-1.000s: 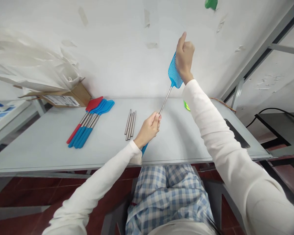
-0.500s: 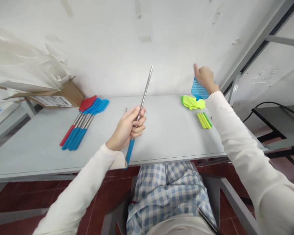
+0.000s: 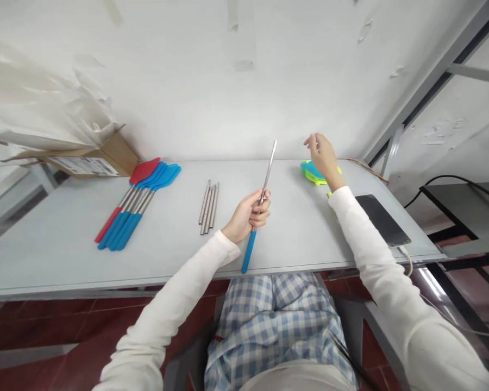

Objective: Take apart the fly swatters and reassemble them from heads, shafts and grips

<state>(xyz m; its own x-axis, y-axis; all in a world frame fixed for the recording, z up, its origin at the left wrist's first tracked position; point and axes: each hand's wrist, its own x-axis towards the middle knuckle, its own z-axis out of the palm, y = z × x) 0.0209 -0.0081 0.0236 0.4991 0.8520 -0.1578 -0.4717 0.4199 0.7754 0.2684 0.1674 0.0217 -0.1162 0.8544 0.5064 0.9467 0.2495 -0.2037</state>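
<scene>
My left hand (image 3: 250, 214) is wrapped around a metal rod with a blue grip (image 3: 249, 252), held tilted over the table with its bare tip up. Above a small pile at the back right is my right hand (image 3: 323, 155), its fingers loosely bent and apart, with nothing seen in them. That pile has a flat blue head (image 3: 313, 170), like that of a fly swatter, lying over yellow-green heads (image 3: 315, 180). Loose metal rods (image 3: 208, 209) lie left of my left hand. My right sleeve hides most of the yellow-green grips.
Finished-looking swatters with blue heads (image 3: 163, 175) and one red head (image 3: 144, 171) lie at the left. Behind them stands an open cardboard box (image 3: 114, 157). A black phone (image 3: 381, 220) with a white cable lies by my right arm. The wall closes off the back.
The blue head that my right hand held now lies on the yellow-green heads, and that hand has let go and moved left. My left hand has shifted right and slightly down with the rod.
</scene>
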